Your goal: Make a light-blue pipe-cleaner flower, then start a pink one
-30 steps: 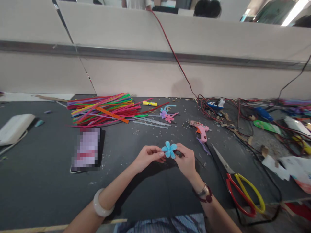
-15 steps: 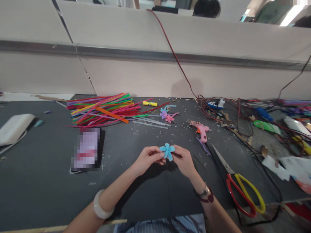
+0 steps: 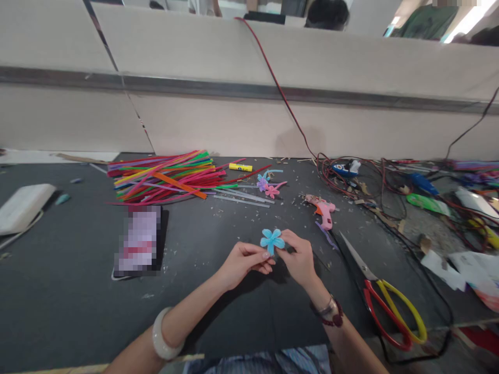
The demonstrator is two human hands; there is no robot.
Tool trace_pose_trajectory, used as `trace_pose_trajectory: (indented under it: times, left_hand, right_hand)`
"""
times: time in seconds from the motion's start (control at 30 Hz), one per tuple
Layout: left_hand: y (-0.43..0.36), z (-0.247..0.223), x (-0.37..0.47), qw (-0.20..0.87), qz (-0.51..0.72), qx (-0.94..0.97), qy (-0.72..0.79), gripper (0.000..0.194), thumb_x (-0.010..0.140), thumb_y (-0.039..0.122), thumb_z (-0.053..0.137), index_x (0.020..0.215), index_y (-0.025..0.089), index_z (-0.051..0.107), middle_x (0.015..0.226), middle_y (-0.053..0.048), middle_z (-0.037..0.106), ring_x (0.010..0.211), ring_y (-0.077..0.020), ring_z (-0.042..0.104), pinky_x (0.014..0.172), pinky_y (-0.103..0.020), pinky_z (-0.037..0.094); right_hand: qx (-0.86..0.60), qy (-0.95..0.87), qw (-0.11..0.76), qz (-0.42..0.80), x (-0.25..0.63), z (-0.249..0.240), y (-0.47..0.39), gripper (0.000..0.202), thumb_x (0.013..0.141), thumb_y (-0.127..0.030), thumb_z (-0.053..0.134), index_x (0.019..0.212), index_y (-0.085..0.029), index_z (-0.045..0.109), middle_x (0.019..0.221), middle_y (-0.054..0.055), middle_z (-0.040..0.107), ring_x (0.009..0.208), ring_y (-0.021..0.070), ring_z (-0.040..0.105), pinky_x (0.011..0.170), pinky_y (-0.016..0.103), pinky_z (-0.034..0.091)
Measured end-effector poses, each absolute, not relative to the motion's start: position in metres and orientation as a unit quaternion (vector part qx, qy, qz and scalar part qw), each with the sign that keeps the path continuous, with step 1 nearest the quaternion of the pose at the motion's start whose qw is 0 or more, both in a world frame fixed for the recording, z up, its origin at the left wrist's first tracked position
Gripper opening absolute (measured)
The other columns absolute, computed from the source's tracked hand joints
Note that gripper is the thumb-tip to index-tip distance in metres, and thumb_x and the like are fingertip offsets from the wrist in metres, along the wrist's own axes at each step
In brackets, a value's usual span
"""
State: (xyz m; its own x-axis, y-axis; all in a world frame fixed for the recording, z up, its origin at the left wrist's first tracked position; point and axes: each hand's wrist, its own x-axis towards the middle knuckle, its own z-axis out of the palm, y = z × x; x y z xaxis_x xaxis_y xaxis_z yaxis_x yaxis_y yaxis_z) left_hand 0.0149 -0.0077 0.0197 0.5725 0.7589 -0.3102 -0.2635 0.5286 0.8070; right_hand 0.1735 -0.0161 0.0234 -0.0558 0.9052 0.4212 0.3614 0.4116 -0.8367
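Note:
A light-blue pipe-cleaner flower (image 3: pixel 272 239) with several rounded petals is held up between my two hands, above the dark table. My left hand (image 3: pixel 244 264) pinches its lower petal between thumb and fingers. On the other side, my right hand (image 3: pixel 298 255) grips the right-hand petals, its fingertips partly hidden behind the flower. Beyond my hands lie small finished flowers, a pink one (image 3: pixel 272 191) beside a purple one (image 3: pixel 262 183) and a blue one. A pink glue gun (image 3: pixel 324 210) rests to the right of them.
Large scissors (image 3: pixel 374 280) with red and yellow handles lie at my right. A bundle of coloured pipe cleaners (image 3: pixel 167 176) is at the back left, with a phone (image 3: pixel 138 241) in front. Tangled cables (image 3: pixel 384 182) and scraps cover the right side. A white power brick (image 3: pixel 26 208) sits far left.
The flower has shifted slightly right and turned, its petals now spread more evenly. My left hand has moved a little right and down its lower petal.

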Motion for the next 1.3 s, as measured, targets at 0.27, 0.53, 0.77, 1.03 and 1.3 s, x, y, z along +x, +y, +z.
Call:
trace_pose_trajectory:
  times: [0.27, 0.53, 0.77, 1.03, 1.3]
  left_hand:
    - [-0.012, 0.021, 0.018, 0.794, 0.338, 0.369, 0.344, 0.018, 0.066, 0.027, 0.066, 0.065, 0.009, 0.068, 0.061, -0.004, 0.065, 0.049, -0.009, 0.057, 0.052, -0.021, 0.047]
    - [-0.008, 0.016, 0.015, 0.781, 0.343, 0.392, 0.344, 0.019, 0.068, 0.028, 0.065, 0.071, 0.01, 0.067, 0.064, -0.005, 0.066, 0.052, -0.0112, 0.059, 0.055, -0.024, 0.048]
    - [0.001, 0.018, 0.009, 0.737, 0.408, 0.405, 0.355, 0.018, 0.068, 0.025, 0.065, 0.081, 0.012, 0.064, 0.069, -0.003, 0.065, 0.062, -0.0127, 0.06, 0.057, -0.023, 0.048]
    - [0.002, 0.018, 0.01, 0.718, 0.417, 0.417, 0.369, 0.013, 0.066, 0.024, 0.066, 0.071, 0.012, 0.063, 0.061, 0.0, 0.062, 0.057, -0.0105, 0.056, 0.055, -0.021, 0.046]
    - [0.002, 0.018, 0.011, 0.735, 0.428, 0.385, 0.359, 0.014, 0.067, 0.026, 0.065, 0.072, 0.013, 0.064, 0.061, 0.0, 0.064, 0.056, -0.0097, 0.057, 0.058, -0.022, 0.046]
  right_hand:
    - [-0.461, -0.683, 0.506, 0.256, 0.166, 0.021, -0.015, 0.011, 0.072, -0.013, 0.056, 0.063, -0.018, 0.06, 0.067, 0.002, 0.059, 0.065, 0.0141, 0.052, 0.062, 0.025, 0.041]
    - [-0.473, -0.671, 0.502, 0.272, 0.17, 0.027, -0.016, 0.01, 0.073, -0.014, 0.057, 0.064, -0.017, 0.06, 0.064, 0.0, 0.057, 0.062, 0.012, 0.05, 0.061, 0.023, 0.04]
    - [-0.471, -0.675, 0.497, 0.276, 0.174, 0.024, -0.016, 0.011, 0.074, -0.015, 0.056, 0.066, -0.018, 0.063, 0.065, 0.0, 0.057, 0.064, 0.0123, 0.051, 0.063, 0.023, 0.04]
    - [-0.467, -0.68, 0.491, 0.281, 0.171, 0.021, -0.017, 0.01, 0.073, -0.015, 0.056, 0.068, -0.019, 0.065, 0.064, 0.001, 0.057, 0.06, 0.0123, 0.049, 0.058, 0.023, 0.039]
    - [-0.478, -0.673, 0.507, 0.247, 0.169, 0.023, -0.017, 0.009, 0.073, -0.017, 0.057, 0.067, -0.019, 0.064, 0.061, -0.001, 0.056, 0.056, 0.0109, 0.048, 0.055, 0.021, 0.039]
